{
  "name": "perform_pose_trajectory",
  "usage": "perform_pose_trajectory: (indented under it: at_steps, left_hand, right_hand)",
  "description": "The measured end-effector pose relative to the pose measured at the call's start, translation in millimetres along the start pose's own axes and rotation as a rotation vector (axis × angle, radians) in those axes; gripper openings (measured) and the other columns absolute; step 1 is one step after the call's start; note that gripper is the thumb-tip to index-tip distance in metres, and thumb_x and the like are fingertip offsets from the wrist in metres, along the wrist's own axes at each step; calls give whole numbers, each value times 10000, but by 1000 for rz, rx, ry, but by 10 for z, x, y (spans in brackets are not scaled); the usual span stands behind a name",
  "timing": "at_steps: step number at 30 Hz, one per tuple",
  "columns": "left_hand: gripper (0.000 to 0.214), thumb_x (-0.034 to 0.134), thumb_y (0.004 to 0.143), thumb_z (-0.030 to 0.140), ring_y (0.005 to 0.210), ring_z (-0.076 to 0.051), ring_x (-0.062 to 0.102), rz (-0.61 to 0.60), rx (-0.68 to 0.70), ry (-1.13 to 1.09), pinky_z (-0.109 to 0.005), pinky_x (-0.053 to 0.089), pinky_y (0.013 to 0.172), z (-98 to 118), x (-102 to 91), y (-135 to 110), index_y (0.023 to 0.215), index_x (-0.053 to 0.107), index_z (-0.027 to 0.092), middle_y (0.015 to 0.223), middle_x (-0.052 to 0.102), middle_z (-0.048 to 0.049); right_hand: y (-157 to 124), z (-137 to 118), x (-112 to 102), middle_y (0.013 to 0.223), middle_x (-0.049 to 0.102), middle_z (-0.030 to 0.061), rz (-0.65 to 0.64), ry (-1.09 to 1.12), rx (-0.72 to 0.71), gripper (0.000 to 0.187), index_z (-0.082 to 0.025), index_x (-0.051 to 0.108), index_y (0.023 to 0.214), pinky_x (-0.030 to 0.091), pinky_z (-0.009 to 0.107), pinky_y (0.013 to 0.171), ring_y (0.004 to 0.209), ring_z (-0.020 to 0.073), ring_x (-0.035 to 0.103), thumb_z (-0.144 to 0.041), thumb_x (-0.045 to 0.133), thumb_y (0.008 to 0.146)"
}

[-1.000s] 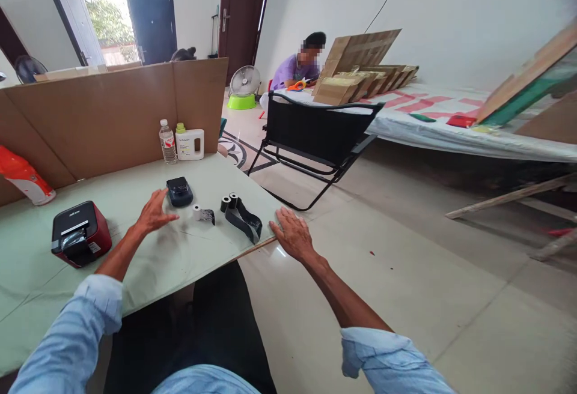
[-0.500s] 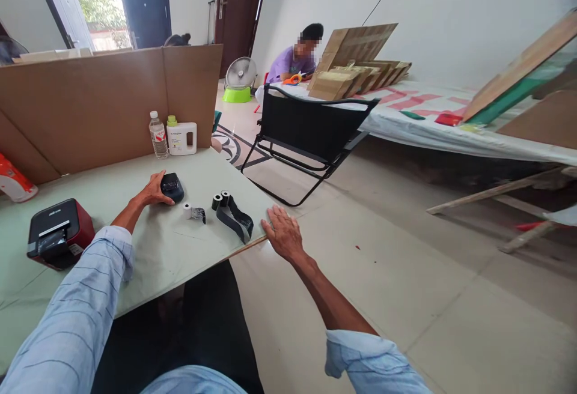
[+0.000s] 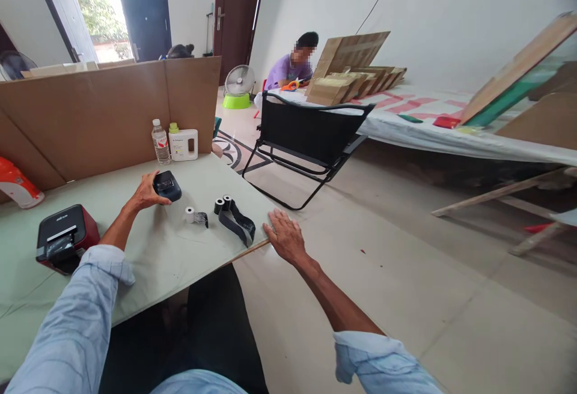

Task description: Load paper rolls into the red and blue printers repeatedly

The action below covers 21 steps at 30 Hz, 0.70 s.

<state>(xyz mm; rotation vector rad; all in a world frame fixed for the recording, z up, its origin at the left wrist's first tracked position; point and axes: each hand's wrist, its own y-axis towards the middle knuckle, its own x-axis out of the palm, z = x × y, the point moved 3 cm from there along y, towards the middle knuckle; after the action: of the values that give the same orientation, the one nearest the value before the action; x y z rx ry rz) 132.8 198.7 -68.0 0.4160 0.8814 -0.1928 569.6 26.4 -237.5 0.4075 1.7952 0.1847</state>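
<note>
My left hand [image 3: 146, 192] curls its thumb and fingers round the left side of a small dark blue, rounded box-shaped device [image 3: 167, 187], perhaps a mini label printer. A shiny dark panel shows on its top; I cannot tell whether its underside touches the table. My right hand [image 3: 285, 233] lies flat at the table's right corner, fingers stretched out, holding nothing. Between the hands are a small white-cored roll [image 3: 190, 214] with a dark, creased strip and a pair of black ribbon rolls [image 3: 223, 204] with their ribbon trailing toward my right hand.
A black and red printer [image 3: 67, 238] stands at the left of the pale table [image 3: 180, 262]. Behind are a water bottle [image 3: 161, 142], a white jug [image 3: 184, 145] and a cardboard screen [image 3: 90, 118]. A black folding chair [image 3: 313, 130] stands beyond; a person [image 3: 288, 69] sits farther back.
My left hand has shifted the small dark device slightly left and away from the rolls. My right hand stays at the table corner. The camera view has tilted a little.
</note>
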Motion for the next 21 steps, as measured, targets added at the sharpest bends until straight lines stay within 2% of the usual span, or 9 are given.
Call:
perform_pose_trajectory:
  at_steps: [3,5,8,10,11,14,16,18,21]
  left_hand:
    - [1293,995,444,494,1399,-407,486,34,70,15,-586,374,1242,59,-140,-359,1566,435,179,1443,490,-160]
    - [1288,994,441,480,1406,-406,479,39,86,16,-583,381,1244,63,-168,-635,1564,437,183,1442,484,-156]
    - [1273,993,435,446,1408,-405,480,20,65,9,-579,399,1242,16,-152,-984,1556,444,195,1457,467,-148]
    - [1269,989,435,424,1416,-404,478,0,32,6,-575,397,1251,-42,-137,-1134,1554,440,188,1466,456,-149]
    - [1271,986,434,414,1426,-405,472,-11,14,6,-572,389,1259,-76,-133,-1186,1555,436,180,1472,452,-152]
    - [1281,978,429,379,1466,-410,444,-32,-36,-7,-566,348,1289,-199,-126,-1290,1562,421,158,1498,439,-165]
    - [1281,970,451,377,1506,-412,411,-29,-57,-38,-565,310,1309,-289,-112,-1355,1579,402,166,1538,422,-170]
    - [1288,966,487,401,1547,-414,367,0,-64,-87,-565,275,1320,-377,-81,-1435,1607,368,183,1600,387,-179]
    - [1324,970,532,469,1551,-429,373,87,-114,-188,-576,313,1293,-492,-1,-1577,1642,308,181,1679,316,-217]
  right_hand:
    - [17,58,-7,1646,495,191,-32,61,21,585,-128,585,1497,343,581,1264,1570,332,409,-431,335,1063]
    - [36,80,-62,1610,535,206,-32,143,43,591,-133,602,1476,371,616,1244,1541,353,452,-457,350,1051]
    - [59,-121,-289,1517,613,244,93,337,7,609,-114,629,1437,438,608,1209,1458,365,549,-502,378,1040]
    - [46,-509,-498,1462,657,228,218,496,-114,575,-129,653,1409,459,565,1209,1398,337,602,-503,402,1051]
    - [32,-777,-582,1435,681,193,237,579,-190,529,-167,664,1399,469,543,1206,1368,312,624,-490,413,1064]
    - [9,-1718,-669,1354,726,147,156,791,-378,444,-205,691,1359,523,477,1153,1281,270,674,-454,453,1078]
    - [42,-2308,-564,1363,718,143,47,875,-444,440,-212,669,1391,542,460,1127,1259,262,683,-447,479,1071]
    - [119,-2758,-363,1434,674,144,-52,903,-452,490,-222,604,1472,524,488,1148,1315,276,649,-454,500,1053]
    - [248,-3131,-4,1548,575,184,-173,869,-403,588,-188,499,1562,440,541,1225,1440,311,553,-464,490,1043]
